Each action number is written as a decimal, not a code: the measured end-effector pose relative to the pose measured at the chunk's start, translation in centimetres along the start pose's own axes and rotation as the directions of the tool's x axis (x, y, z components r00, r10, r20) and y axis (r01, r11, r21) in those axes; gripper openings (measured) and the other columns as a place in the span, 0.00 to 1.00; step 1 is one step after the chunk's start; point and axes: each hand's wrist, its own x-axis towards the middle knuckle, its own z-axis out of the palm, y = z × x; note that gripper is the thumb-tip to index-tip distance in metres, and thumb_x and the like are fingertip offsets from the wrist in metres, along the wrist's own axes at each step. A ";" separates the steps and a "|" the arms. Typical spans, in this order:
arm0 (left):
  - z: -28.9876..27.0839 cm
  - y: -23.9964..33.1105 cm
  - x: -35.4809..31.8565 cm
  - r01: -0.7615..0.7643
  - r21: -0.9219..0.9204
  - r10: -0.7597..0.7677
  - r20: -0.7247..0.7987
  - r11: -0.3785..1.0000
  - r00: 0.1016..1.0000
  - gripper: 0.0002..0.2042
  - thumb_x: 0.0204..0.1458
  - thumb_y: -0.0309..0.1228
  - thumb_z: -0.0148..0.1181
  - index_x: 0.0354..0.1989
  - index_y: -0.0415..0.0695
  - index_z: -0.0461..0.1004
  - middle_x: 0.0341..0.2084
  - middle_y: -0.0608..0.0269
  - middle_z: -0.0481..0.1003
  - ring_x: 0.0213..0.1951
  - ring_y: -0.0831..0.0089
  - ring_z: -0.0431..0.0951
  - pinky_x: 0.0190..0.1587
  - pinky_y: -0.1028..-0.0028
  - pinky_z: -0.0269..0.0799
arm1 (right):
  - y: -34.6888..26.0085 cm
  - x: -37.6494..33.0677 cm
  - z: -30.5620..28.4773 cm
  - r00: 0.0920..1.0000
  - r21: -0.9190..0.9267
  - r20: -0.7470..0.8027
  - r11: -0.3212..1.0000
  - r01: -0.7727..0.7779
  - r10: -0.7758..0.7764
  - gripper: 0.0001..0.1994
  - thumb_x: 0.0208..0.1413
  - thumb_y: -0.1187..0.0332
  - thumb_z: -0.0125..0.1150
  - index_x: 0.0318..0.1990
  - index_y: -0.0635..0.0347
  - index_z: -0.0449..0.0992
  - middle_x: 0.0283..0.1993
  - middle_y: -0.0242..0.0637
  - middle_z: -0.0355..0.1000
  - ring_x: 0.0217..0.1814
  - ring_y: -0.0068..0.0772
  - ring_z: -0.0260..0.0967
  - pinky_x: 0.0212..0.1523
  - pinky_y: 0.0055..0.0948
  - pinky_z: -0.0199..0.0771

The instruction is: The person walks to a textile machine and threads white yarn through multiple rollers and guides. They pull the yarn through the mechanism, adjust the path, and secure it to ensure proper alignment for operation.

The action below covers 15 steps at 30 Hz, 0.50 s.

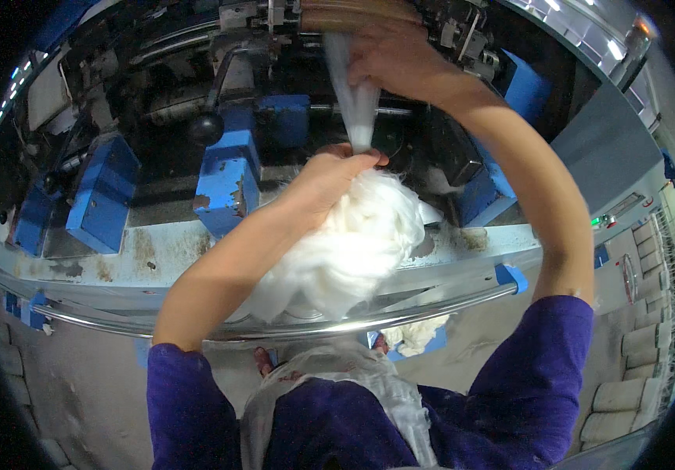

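White fibre strand (357, 102) stretched between your hands: left hand (330, 176) clenched round lower end above loose fibre mass (353, 243), right hand (396, 55) gripping top, near blue machine (228, 184).

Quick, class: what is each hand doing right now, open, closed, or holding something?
Left hand: closed around the white fibre bundle.
Right hand: closed on the drawn-out fibre strand at the machine.

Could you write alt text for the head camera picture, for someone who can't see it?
A person's left hand grips a loose white fibre bundle while the right hand pinches its drawn-out strand higher up, over a grey machine with blue blocks.
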 end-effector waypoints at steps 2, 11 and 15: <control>0.0 0.1 0.0 -0.008 -0.019 0.008 0.004 1.000 1.000 0.11 0.52 0.33 0.59 0.38 0.38 0.74 0.31 0.62 0.73 0.30 0.74 0.73 0.32 0.73 0.71 | -0.2 0.1 1.6 0.994 -0.105 0.112 0.994 0.013 -0.001 0.07 0.48 0.69 0.60 0.35 0.45 0.79 0.47 0.25 0.70 0.59 0.32 0.61 0.59 0.34 0.61; -0.2 0.5 0.0 0.048 -0.262 -0.046 0.012 0.964 0.999 0.33 0.53 0.64 0.43 0.39 0.40 0.72 0.26 0.61 0.75 0.26 0.70 0.76 0.29 0.69 0.76 | -3.9 -5.9 -5.2 0.984 0.295 -0.176 0.955 0.036 0.017 0.11 0.40 0.71 0.66 0.35 0.53 0.78 0.43 0.34 0.69 0.50 0.33 0.66 0.45 0.32 0.70; 0.1 0.2 0.0 -0.035 -0.182 0.037 0.009 0.983 0.999 0.20 0.55 0.46 0.55 0.41 0.39 0.73 0.30 0.58 0.77 0.27 0.70 0.78 0.29 0.69 0.77 | -3.3 -8.3 -8.2 0.997 0.811 0.074 0.582 -0.059 -0.003 0.29 0.36 0.75 0.71 0.52 0.53 0.71 0.46 0.39 0.67 0.45 0.33 0.68 0.42 0.28 0.70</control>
